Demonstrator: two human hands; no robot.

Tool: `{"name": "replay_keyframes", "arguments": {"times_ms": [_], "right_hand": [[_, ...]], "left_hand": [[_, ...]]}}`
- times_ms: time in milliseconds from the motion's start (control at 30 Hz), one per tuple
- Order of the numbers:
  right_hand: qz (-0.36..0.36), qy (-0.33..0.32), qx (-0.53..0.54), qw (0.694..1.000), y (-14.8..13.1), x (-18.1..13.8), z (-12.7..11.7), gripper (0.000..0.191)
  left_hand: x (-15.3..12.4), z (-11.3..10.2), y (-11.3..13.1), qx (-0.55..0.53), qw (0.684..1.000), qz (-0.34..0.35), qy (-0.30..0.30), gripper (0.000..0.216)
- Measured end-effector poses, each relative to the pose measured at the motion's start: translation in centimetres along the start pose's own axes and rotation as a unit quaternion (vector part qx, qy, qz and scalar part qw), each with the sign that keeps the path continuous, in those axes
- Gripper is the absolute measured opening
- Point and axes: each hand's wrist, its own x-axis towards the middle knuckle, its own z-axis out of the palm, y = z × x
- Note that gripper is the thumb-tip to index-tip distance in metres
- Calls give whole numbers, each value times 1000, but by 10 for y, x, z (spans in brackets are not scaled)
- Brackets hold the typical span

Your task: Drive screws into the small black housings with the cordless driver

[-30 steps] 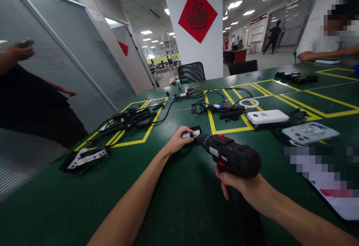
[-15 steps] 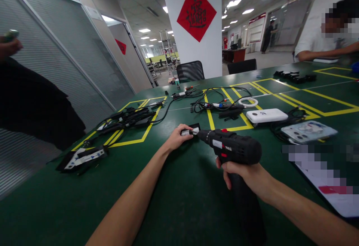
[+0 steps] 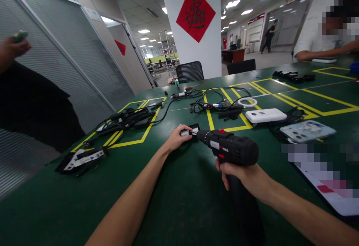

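Note:
My right hand (image 3: 246, 178) is closed round the grip of a black cordless drill (image 3: 230, 149) with red marks, held level just above the green table (image 3: 174, 201). The drill's tip points left at a small black and silver part (image 3: 190, 130) lying on the table. My left hand (image 3: 176, 138) is closed on that part, pinching it between thumb and fingers at the drill's nose.
Yellow tape squares mark the table. Tangled black cables (image 3: 131, 118) and a black-and-white bracket (image 3: 81, 158) lie to the left. A white box (image 3: 265, 115), a phone (image 3: 307, 131) and papers (image 3: 333, 193) lie to the right. One person stands at the left (image 3: 30, 100); another sits at the far right (image 3: 322, 43).
The drill has risen a little and levelled out, its tip still at the small part. My left hand stays on the part. The person at the left has lifted an arm.

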Motion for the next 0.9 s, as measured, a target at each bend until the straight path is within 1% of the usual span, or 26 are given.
{"name": "replay_keyframes", "arguments": {"times_ms": [200, 367, 533, 700, 900], "right_hand": [[0, 2, -18, 1000, -4, -1, 1, 10], [-6, 0, 6, 1000, -2, -1, 3, 12], [-3, 0, -14, 1000, -2, -2, 4, 7], [0, -3, 14, 1000, 1, 0, 3, 8], [8, 1, -13, 1000, -2, -2, 2, 8]], "left_hand": [[0, 0, -1, -4, 1000, 2, -1, 31], [-1, -1, 3, -3, 1000, -1, -4, 31], [-2, -1, 4, -4, 1000, 2, -6, 30], [-1, -1, 1, -9, 1000, -5, -4, 31], [-1, -2, 0, -18, 1000, 0, -13, 31]]}}
